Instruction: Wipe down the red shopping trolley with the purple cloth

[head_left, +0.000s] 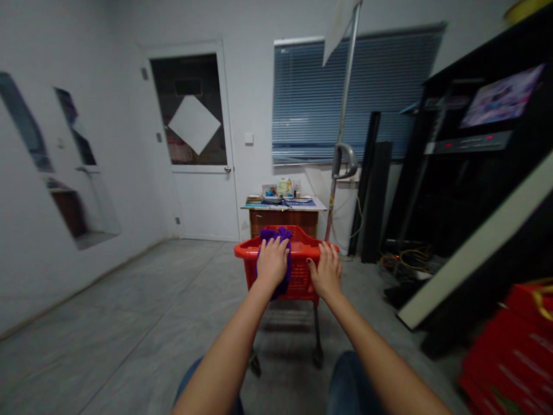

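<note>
A small red shopping cart (301, 276) on wheeled legs stands straight in front of me, its handle side facing me. A purple cloth (280, 289) is draped over the left part of the handle bar. On top of it lies my left hand (273, 262), with the fingers curled over the cloth and the bar beneath. My right hand (327, 271) wraps round the right end of the bar, thumb on the near side. The inside of the basket is mostly hidden by the rim and my hands.
Ahead, a wooden cabinet (283, 221) carries small items by the wall. A metal pole with a grey handle (345, 161) leans near the blinds. On the right are a black rack (404, 190), loose cables (410, 259) and a red bag (510, 351). A white door (203, 202) stands closed.
</note>
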A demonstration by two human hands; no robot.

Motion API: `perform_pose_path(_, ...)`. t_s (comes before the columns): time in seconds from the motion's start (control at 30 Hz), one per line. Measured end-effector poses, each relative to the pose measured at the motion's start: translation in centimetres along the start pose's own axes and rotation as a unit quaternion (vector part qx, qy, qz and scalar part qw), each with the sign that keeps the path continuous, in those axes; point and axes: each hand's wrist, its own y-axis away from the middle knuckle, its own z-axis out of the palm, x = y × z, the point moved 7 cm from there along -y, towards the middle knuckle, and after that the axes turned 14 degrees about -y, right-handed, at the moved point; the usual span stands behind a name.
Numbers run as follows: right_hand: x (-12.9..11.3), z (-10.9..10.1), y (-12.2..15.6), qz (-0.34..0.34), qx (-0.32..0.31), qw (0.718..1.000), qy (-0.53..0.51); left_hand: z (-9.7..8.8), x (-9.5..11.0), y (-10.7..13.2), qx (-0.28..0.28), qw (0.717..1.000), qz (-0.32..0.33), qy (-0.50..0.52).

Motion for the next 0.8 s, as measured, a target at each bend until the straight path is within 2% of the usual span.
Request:
perform_pose_path(0.1, -0.4, -0.3, 0.0, 0.006, 0.0, 1.0, 0.005, -0.1, 2.7, -0.7, -0.011, 0.998, 0.054, 0.01)
perform_pose_path(0.17, -0.1, -0.7, -0.1, -0.003, -0.018, 1.0, 0.012, 0.0, 2.5, -0.8, -0.021, 0.997, 0.068, 0.019)
perform_pose_path(0.23, 0.3, -1.1, -0.3, -0.027, -0.037, 0.999, 0.022, 0.2, 0.7, -0.5, -0.026, 0.998, 0.056, 0.018)
perform_pose_path(0.33, 0.8, -1.4, -0.3, -0.061, -0.051, 0.996, 0.028, 0.5, -3.1, -0.1, -0.024, 1.0, 0.001, 0.006)
perform_pose_path(0.4, 0.6, -1.1, -0.1, -0.067, -0.05, 0.996, 0.014, 0.6, -4.4, 0.2, -0.027, 0.999, -0.034, 0.002)
perform_pose_path(0.47, -0.1, -0.7, 0.3, -0.06, -0.039, 0.997, -0.004, 0.7, -4.1, 0.2, -0.028, 0.998, -0.057, 0.001)
perform_pose_path(0.53, -1.0, -0.2, 0.6, -0.051, -0.028, 0.998, -0.013, 0.5, -2.5, -0.1, -0.021, 0.998, -0.058, 0.002)
perform_pose_path(0.67, -2.2, 0.3, 1.0, -0.06, -0.048, 0.997, -0.002, 0.3, 1.0, -0.5, -0.017, 0.999, 0.019, 0.021)
perform_pose_path(0.73, -2.2, 0.0, 0.9, -0.071, -0.059, 0.996, 0.011, 0.5, 0.6, -0.4, -0.028, 0.998, 0.052, 0.034)
perform_pose_path(0.8, -2.1, -0.2, 0.9, -0.08, -0.068, 0.994, 0.019, 0.7, -1.5, -0.1, -0.037, 0.997, 0.05, 0.039)
